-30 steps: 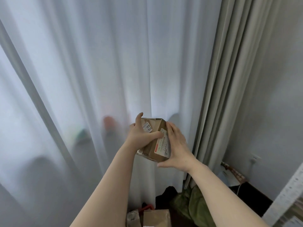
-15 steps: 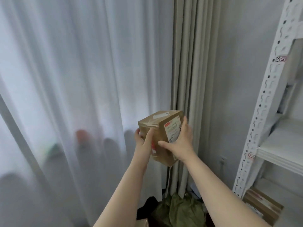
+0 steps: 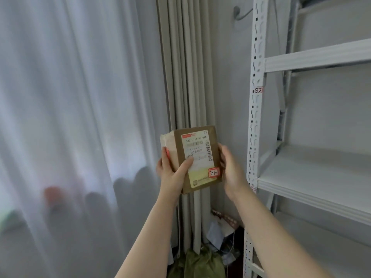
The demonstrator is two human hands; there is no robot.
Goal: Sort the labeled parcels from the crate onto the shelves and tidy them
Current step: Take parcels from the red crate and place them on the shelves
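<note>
One head-worn view (wide-angle) faces forward — close on the parcel [image 3: 197, 157], shelving [image 3: 254, 117] at right.

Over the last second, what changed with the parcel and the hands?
The parcel was turned so its shipping label and 3-1-1 sticker face the camera, and carried right toward the white shelf rack. The left hand and right hand still grip it from either side.

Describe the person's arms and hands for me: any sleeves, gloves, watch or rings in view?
The left forearm and right forearm are bare down to the bottom edge of the picture, with no sleeves in view. The left hand and right hand wear no gloves. No watch, bracelet or ring shows on either wrist or on the visible fingers. The nails are too blurred to judge.
</note>
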